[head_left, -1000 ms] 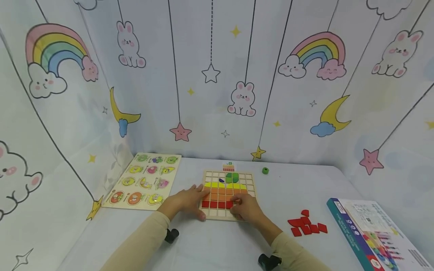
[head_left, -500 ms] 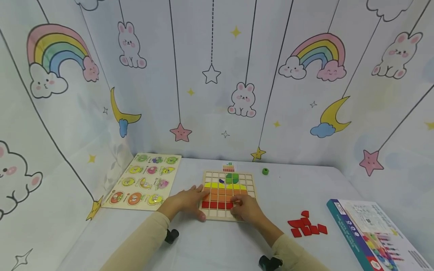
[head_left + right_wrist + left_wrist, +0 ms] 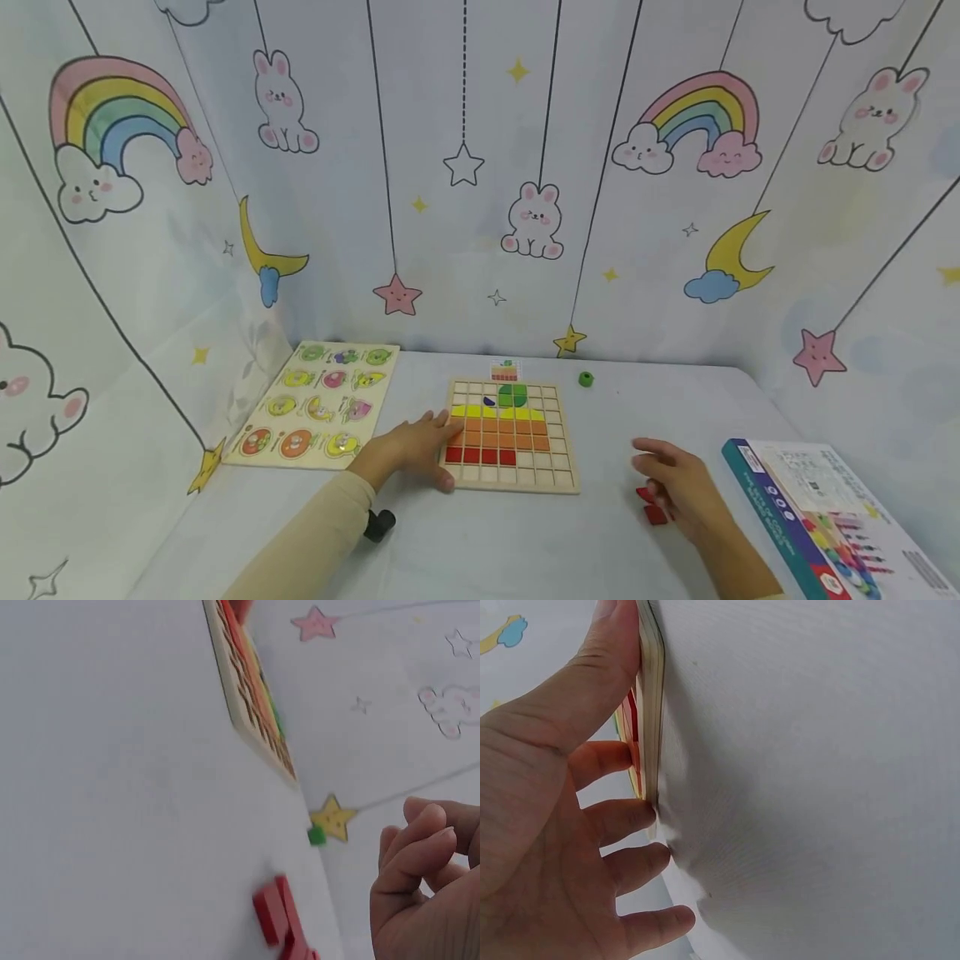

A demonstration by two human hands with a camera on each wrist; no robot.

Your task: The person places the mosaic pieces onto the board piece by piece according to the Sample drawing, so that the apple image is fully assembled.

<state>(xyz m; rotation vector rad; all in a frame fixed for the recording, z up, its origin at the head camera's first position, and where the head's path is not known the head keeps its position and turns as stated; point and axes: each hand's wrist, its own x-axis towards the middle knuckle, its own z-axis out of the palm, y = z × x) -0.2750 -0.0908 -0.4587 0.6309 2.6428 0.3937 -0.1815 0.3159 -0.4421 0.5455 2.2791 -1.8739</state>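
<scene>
My left hand rests at the left edge of a wooden grid board, its thumb near the front left corner. In the left wrist view, the thumb and some fingers touch the board's side. Set in the grid are green pieces, a dark blue one, yellow and orange rows, and a partial row of red pieces. To the right, my right hand hovers over loose red pieces, hiding most of them. Its fingers are loosely bent; nothing shows between them in the right wrist view.
A fruit picture board lies at the left. Behind the grid is a small picture card, and a green piece lies to its right. A box lies at the right. A black object is by the left wrist.
My right hand has left the board and moved right, above the loose red pieces. The row's third and last red cell is now uncovered. My left hand has stayed put.
</scene>
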